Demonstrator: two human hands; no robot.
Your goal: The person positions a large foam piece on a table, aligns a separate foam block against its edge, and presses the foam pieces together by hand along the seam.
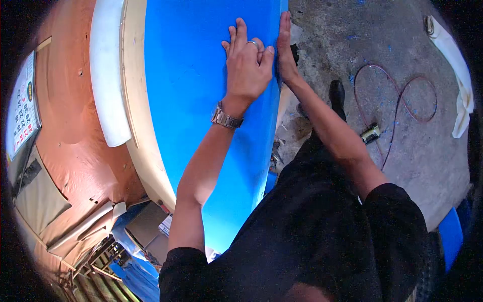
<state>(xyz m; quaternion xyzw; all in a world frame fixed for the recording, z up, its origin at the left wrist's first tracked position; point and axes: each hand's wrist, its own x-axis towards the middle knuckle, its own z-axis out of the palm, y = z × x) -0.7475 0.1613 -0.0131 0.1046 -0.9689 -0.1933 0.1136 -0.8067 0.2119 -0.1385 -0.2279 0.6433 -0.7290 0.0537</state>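
Note:
A wide, smooth blue sheet [201, 100] stretches away in front of me over a flat surface. My left hand [246, 73], with a metal watch [226, 117] at the wrist and a ring on one finger, rests on it palm down, fingers spread. Just to the right, my right hand [286, 53] presses along the sheet's right edge, its fingers straight and held upright against the side. Neither hand shows anything in its grasp. What lies under the blue sheet is mostly hidden.
A white roll [108, 70] and a pale board edge [133, 100] run along the left, beside an orange-brown covering [75, 121] and a calendar [22, 105]. On the concrete floor lie a thin hose [397, 98], a yellowish hand tool [371, 133] and a whitish rolled cloth [450, 65].

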